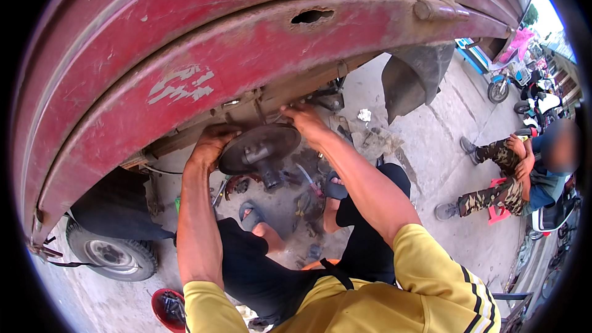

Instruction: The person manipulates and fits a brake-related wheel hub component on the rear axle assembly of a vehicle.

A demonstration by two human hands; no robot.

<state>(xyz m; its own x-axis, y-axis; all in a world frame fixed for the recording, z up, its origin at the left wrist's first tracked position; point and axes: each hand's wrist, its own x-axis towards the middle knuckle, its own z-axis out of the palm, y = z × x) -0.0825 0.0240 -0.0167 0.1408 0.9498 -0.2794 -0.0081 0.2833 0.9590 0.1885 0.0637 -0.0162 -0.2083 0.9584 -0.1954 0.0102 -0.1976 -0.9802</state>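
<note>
A dark, round metal plate (pixel 279 146) with a thick stub shaft (pixel 269 172) stands tilted between my hands, below the red vehicle's sill. My left hand (pixel 213 140) is closed round its left rim. At the upper right rim my right hand (pixel 306 124) grips with bent fingers; their tips reach toward the underbody and are partly hidden behind the plate. Rusty metal parts (pixel 251 103) of the underbody lie just beyond the plate.
The red body panel (pixel 246 49) hangs low across the top. Loose parts (pixel 237 186) lie on the ground by my feet. At lower left are a wheel (pixel 111 253) and a red bucket (pixel 168 309) with metal pieces. A person (pixel 518 166) sits at right near parked motorbikes (pixel 536 95).
</note>
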